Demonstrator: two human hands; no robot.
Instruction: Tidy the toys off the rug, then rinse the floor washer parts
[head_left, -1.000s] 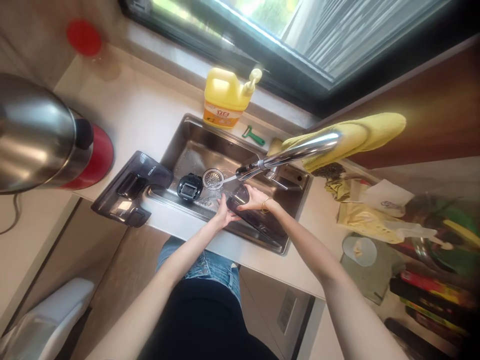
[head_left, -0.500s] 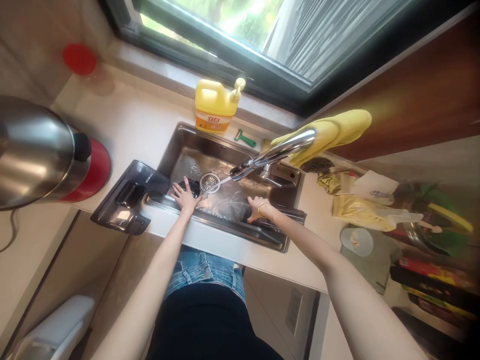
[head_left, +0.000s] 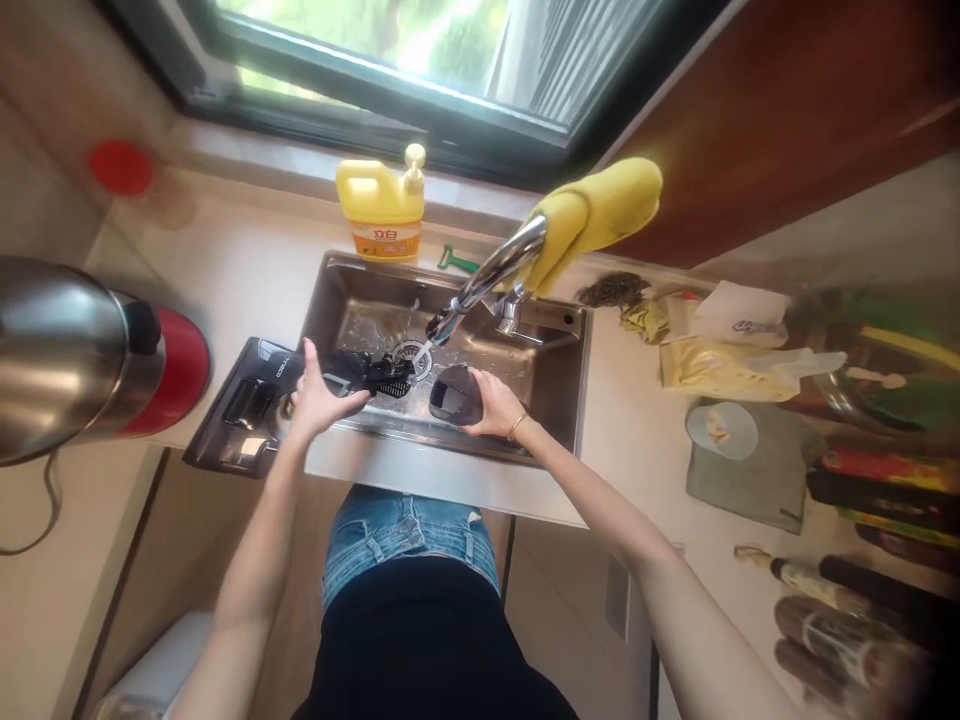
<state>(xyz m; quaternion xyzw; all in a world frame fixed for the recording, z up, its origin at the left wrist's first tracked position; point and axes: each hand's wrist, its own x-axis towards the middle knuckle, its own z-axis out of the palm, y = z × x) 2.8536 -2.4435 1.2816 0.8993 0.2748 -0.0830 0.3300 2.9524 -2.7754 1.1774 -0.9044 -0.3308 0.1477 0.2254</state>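
My left hand (head_left: 324, 402) is at the left side of the sink, gripping a black part with a slotted, filter-like end (head_left: 391, 378). Its thumb lies along the near side; the other fingers are partly hidden. My right hand (head_left: 496, 404) is wrapped round a dark, cup-like tank (head_left: 459, 396) over the middle of the sink (head_left: 544, 390), its round end with a rectangular opening turned towards me. Water runs from the chrome faucet (head_left: 499, 270) beside the black part, towards the drain (head_left: 412, 358).
A black Tineco base (head_left: 247, 400) overhangs the counter's front edge, left of the sink. Behind stand a yellow detergent jug (head_left: 382, 210) and a green peeler (head_left: 457, 262). A yellow cloth (head_left: 600, 215) drapes the faucet. A steel kettle (head_left: 67, 350) stands left; packets (head_left: 735, 370) lie right.
My right hand has lifted the dark tank from the sink's right side to the middle. My left hand has moved left, raising the black part from near the drain. The view has shifted.
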